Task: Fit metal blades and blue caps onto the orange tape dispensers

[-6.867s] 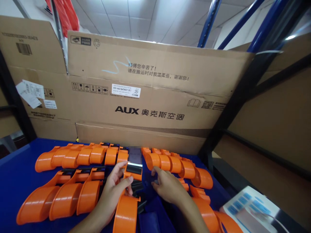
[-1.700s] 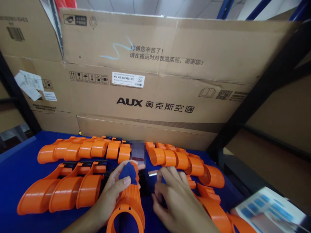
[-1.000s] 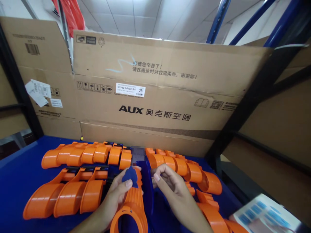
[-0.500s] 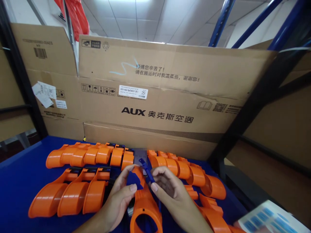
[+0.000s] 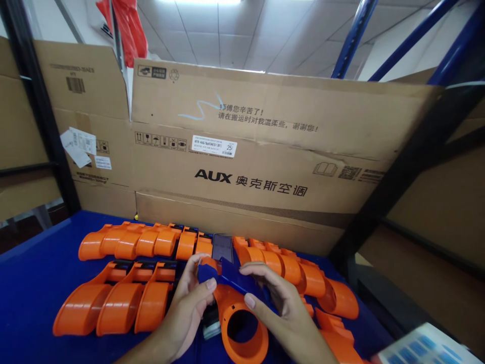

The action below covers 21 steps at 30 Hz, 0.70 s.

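My left hand [image 5: 191, 306] grips an orange plastic tape-dispenser body [image 5: 242, 323] with a round opening, held above the blue table [image 5: 26, 283]. A blue plastic piece [image 5: 222, 275] sits on the top of that body. My right hand [image 5: 278, 303] pinches the long end of the blue piece, with the thumb against the orange body. A dark phone [image 5: 222, 247] lies flat just beyond my hands.
Rows of orange dispenser bodies lie on the table: a far left row [image 5: 140, 241], a near left row [image 5: 113, 301] and a curved row on the right [image 5: 303, 278]. A large AUX cardboard box [image 5: 250, 151] stands behind. A sheet of blue stickers [image 5: 428, 346] lies at the lower right.
The orange body has turned so that its round opening faces up. My right hand picked up a blue piece and brought it to the body's top, beside my left thumb.
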### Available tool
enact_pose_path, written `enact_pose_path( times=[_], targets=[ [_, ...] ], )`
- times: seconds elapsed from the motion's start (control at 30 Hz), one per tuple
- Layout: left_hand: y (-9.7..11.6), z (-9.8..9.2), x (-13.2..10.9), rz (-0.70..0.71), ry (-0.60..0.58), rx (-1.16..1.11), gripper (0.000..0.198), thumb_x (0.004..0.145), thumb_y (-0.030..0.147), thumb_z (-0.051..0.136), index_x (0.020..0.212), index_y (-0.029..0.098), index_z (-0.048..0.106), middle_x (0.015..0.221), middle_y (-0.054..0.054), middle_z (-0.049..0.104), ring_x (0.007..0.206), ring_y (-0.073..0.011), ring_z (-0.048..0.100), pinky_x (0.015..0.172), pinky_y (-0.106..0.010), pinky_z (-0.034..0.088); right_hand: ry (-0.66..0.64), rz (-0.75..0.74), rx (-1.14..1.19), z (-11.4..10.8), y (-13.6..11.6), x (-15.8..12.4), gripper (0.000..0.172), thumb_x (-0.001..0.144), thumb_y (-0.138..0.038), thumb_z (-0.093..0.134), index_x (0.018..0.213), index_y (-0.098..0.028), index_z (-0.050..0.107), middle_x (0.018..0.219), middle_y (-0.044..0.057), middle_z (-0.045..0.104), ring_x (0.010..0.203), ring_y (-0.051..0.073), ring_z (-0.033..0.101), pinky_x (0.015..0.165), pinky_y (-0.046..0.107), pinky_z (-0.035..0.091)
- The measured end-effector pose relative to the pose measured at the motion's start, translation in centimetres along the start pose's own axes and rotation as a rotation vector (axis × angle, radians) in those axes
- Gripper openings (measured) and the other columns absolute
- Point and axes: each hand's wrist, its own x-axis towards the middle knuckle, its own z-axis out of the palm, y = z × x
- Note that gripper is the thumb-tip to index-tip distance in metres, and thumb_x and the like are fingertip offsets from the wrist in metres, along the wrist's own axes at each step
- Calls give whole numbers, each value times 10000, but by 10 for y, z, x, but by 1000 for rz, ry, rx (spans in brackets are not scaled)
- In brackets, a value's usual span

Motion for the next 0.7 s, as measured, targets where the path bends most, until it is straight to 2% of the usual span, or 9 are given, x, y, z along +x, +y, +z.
enact_pose_path(
  times=[0.1, 0.23, 0.37, 0.47, 0.53, 0.63, 0.7],
  targets=[
    [3, 1, 0, 8, -10, 9, 375, 839, 183, 728, 1171, 309, 607, 1156, -15, 697, 1046, -210, 659, 923, -345, 505, 0, 23, -16, 1, 0, -1, 321, 891, -405, 698, 1190, -289, 671, 1244, 67, 684, 1198, 294, 610, 1098, 493, 443],
    [4, 0, -1, 16, 14, 25, 472, 816, 176, 753, 1233, 332, 595, 1190, -11, 694, 1082, -219, 652, 941, -342, 492, -16, 43, -15, 3, 4, -2, 325, 893, -408, 697, 1198, -300, 666, 1253, 58, 677, 1206, 289, 612, 1107, 493, 439],
    [2, -4, -2, 69, 33, 32, 550, 780, 195, 795, 1271, 327, 588, 1297, -40, 670, 1223, -268, 601, 1039, -383, 448, -55, 36, 26, 6, 9, -5, 420, 913, -404, 672, 1313, -302, 590, 1343, 84, 635, 1252, 291, 596, 1098, 499, 460],
    [-1, -9, -3, 109, 31, 24, 592, 751, 236, 823, 1293, 306, 597, 1440, -68, 589, 1364, -330, 489, 1120, -433, 385, -61, -37, -5, 8, 12, -7, 527, 897, -393, 689, 1389, -306, 523, 1388, 104, 609, 1267, 305, 591, 1072, 501, 488],
    [-1, -10, -2, 114, -12, 16, 633, 754, 287, 821, 1340, 285, 581, 1472, -97, 565, 1402, -358, 444, 1145, -459, 358, -19, -103, -119, 8, 11, -7, 581, 860, -382, 732, 1396, -312, 521, 1372, 102, 618, 1253, 320, 596, 1070, 514, 484],
    [1, -9, -1, 139, -58, 44, 656, 778, 343, 802, 1381, 265, 556, 1470, -117, 572, 1425, -355, 421, 1172, -447, 326, 40, -230, -335, 5, 7, -5, 618, 822, -344, 773, 1394, -323, 540, 1309, 89, 644, 1205, 324, 611, 1064, 510, 479],
    [3, -8, 2, 147, -40, 116, 614, 796, 329, 792, 1363, 277, 561, 1457, -107, 589, 1398, -337, 465, 1173, -433, 330, 34, -327, -426, 4, 7, -3, 612, 834, -306, 762, 1404, -327, 539, 1250, 82, 657, 1159, 307, 622, 1036, 486, 496]
  ],
)
